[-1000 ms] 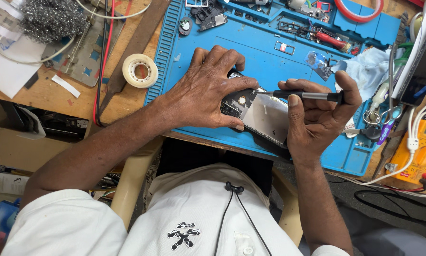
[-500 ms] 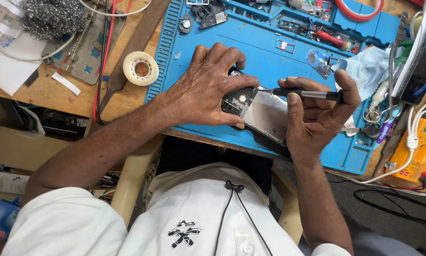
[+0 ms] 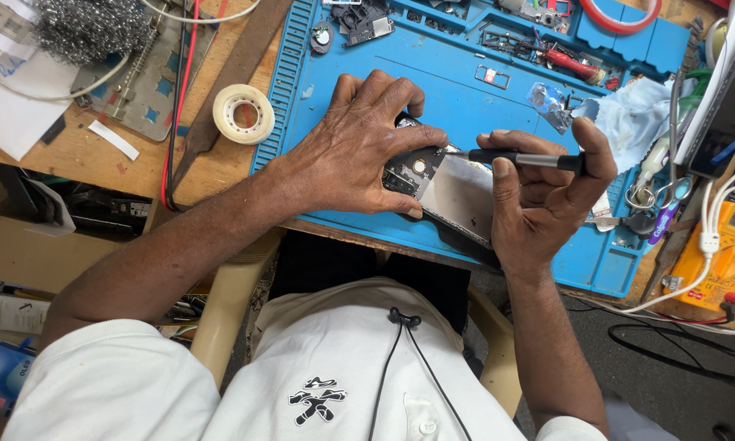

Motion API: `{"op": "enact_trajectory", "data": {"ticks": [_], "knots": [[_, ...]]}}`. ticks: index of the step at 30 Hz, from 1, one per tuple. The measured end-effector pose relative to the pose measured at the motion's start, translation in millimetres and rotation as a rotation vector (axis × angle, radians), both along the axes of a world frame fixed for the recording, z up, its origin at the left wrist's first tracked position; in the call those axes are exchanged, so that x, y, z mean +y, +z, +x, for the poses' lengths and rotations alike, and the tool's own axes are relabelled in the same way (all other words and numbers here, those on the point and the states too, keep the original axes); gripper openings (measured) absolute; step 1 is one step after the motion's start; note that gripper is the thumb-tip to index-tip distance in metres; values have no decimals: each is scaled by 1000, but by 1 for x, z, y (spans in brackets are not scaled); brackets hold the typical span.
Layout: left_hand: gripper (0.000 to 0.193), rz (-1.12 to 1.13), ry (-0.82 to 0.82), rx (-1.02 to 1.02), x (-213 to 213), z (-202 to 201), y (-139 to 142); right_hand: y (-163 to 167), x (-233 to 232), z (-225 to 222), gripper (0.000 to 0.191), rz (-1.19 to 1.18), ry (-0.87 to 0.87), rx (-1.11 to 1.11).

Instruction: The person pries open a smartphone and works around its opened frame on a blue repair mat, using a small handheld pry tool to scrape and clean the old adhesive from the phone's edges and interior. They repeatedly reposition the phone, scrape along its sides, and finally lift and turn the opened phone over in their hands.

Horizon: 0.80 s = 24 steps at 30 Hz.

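An opened phone (image 3: 453,189) lies on the blue work mat (image 3: 433,90) near its front edge, its circuit board and a silver plate showing. My left hand (image 3: 359,151) presses down on the phone's left end, fingers spread over it. My right hand (image 3: 547,192) grips a thin black and silver screwdriver (image 3: 518,158), held level with its tip pointing left onto the phone's board beside my left fingertips.
A roll of tape (image 3: 242,113) and steel wool (image 3: 89,28) lie on the wooden bench at left, with red and white cables. Small parts fill the mat's far trays. A blue cloth (image 3: 637,114), tweezers and a yellow multimeter (image 3: 723,253) sit at right.
My right thumb has lifted higher over the screwdriver's rear end. Both hands and the phone otherwise stay in place.
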<state>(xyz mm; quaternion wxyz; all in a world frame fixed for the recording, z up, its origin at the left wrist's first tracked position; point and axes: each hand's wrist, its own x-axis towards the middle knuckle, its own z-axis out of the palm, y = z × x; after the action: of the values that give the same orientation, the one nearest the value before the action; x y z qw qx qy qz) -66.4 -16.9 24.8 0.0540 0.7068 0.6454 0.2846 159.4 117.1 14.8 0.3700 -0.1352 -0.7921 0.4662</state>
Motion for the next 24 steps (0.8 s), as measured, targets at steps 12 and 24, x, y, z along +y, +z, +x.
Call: {"op": "enact_trajectory", "data": {"ticks": [12, 24], "knots": [[80, 76, -33, 177, -11, 4, 7, -4, 3, 1, 58, -8, -5, 21], [76, 86, -26, 149, -13, 3, 5, -4, 0, 3, 58, -32, -43, 55]]}}
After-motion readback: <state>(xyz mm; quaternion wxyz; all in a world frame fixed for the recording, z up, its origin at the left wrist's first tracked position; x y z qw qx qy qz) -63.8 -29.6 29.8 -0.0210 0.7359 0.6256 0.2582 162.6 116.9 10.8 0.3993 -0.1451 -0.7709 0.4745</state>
